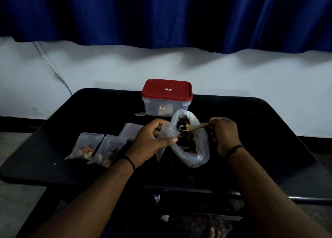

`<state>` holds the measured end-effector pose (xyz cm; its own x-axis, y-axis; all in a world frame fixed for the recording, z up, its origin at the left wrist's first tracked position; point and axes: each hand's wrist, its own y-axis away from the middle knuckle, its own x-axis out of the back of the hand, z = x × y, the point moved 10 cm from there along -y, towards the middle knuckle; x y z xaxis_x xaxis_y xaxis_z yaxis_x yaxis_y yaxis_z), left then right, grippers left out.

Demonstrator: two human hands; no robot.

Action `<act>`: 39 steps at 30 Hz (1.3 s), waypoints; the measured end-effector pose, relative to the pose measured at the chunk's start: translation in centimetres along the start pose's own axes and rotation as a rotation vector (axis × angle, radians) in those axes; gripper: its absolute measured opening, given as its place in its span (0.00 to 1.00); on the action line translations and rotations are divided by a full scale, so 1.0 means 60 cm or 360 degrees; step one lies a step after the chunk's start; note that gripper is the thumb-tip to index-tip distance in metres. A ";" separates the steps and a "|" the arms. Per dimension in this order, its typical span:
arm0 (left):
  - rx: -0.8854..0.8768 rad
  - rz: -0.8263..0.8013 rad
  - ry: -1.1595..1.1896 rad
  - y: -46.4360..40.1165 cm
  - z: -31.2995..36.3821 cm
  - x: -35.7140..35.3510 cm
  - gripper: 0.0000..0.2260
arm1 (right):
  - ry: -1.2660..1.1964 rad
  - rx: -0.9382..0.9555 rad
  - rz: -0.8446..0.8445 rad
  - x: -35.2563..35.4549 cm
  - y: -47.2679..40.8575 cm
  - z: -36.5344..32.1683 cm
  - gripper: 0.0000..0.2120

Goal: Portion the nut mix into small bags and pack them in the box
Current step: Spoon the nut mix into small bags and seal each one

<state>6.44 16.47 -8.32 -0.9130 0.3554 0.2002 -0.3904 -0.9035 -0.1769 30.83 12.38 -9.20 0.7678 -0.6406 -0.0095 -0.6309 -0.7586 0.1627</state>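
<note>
A large clear bag of nut mix (199,155) stands open at the middle of the black table (269,148). My left hand (149,142) pinches a small clear bag (168,132) and holds its mouth open beside the large bag. In my right hand (225,135) is a wooden spoon (195,126), its bowl carrying nuts at the small bag's mouth. Two filled small bags (84,148) (107,152) lie flat to the left. A clear box with a red lid (167,97) stands shut behind the large bag.
An empty small bag (130,131) lies behind my left hand. A scrap of paper (140,114) rests left of the box. A white wall and a blue curtain rise beyond the table's far edge. The floor shows below the near edge.
</note>
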 end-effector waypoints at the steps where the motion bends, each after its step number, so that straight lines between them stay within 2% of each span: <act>1: 0.0006 -0.0001 -0.0002 0.000 -0.002 0.000 0.24 | -0.0022 0.0028 0.0013 0.001 0.000 -0.004 0.07; 6: 0.0021 0.0019 -0.0053 -0.001 -0.009 0.004 0.25 | 0.0035 0.0331 0.0044 0.005 0.010 -0.046 0.08; 11: -0.0002 0.0044 -0.0067 -0.003 -0.005 0.004 0.21 | 0.0062 0.0663 -0.0252 -0.036 0.051 -0.087 0.08; 15: -0.0011 0.0067 -0.0058 -0.003 -0.004 0.007 0.18 | 0.0447 0.1196 -0.0725 -0.099 0.134 -0.130 0.05; 17: -0.0008 0.0080 -0.0050 -0.003 -0.003 0.009 0.18 | 0.0729 0.1477 -0.0760 -0.114 0.162 -0.140 0.05; 19: -0.0019 0.0096 -0.0068 -0.004 0.000 0.010 0.18 | 0.0846 0.1595 -0.0731 -0.117 0.171 -0.142 0.05; 22: -0.0034 0.0088 -0.0108 -0.004 0.002 0.009 0.18 | 0.0414 0.1344 -0.0675 -0.097 0.158 -0.147 0.04; 24: -0.0041 0.0095 -0.0126 -0.003 0.000 0.012 0.18 | 0.0088 0.1089 -0.0479 -0.067 0.128 -0.138 0.03; 26: -0.0028 0.0098 -0.0142 -0.002 0.000 0.014 0.19 | -0.0025 0.0872 -0.0227 -0.032 0.085 -0.111 0.05; 28: -0.0013 0.0086 -0.0139 -0.001 -0.001 0.012 0.18 | 0.0089 0.0780 -0.0019 -0.001 0.054 -0.086 0.09; 30: 0.0003 0.0077 -0.0127 -0.002 -0.003 0.011 0.18 | 0.0329 0.0787 0.0061 0.010 0.041 -0.075 0.11; 36: 0.0059 0.0036 -0.0190 0.000 -0.015 0.004 0.21 | 0.0797 0.0788 -0.0145 -0.038 0.041 -0.058 0.07; 39: 0.0077 -0.0007 -0.0230 0.003 -0.021 -0.001 0.22 | 0.0866 0.0727 -0.0259 -0.064 0.037 -0.047 0.07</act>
<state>6.29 16.56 -9.57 -0.8835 0.3244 0.3379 -0.3851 -0.9137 -0.1297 26.80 13.45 -6.00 0.7276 -0.4555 0.5129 -0.3960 -0.8894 -0.2281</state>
